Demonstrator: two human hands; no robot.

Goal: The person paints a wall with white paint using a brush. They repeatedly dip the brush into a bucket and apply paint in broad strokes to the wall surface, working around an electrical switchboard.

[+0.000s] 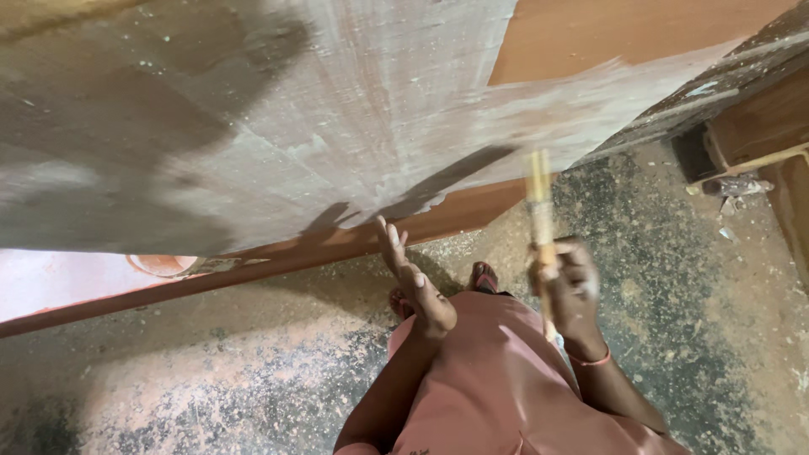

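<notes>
A large wooden board (pixel 278 126), coated in grey-white filler with bare brown wood at its upper right, fills the upper part of the view. My left hand (pixel 415 278) is held flat and open just below the board's lower edge, fingers together and pointing up. My right hand (pixel 573 291) grips a pale wooden stick-like tool (pixel 539 211), blurred by motion, whose upper end reaches the board's lower right part. The tool's head cannot be made out.
The floor (pixel 211 379) is dark concrete strewn with sawdust. A brown wooden rail (pixel 253 270) runs under the board. Wooden furniture parts (pixel 758 135) stand at the right. My feet in sandals (pixel 482 278) and a pink garment (pixel 497 379) show below.
</notes>
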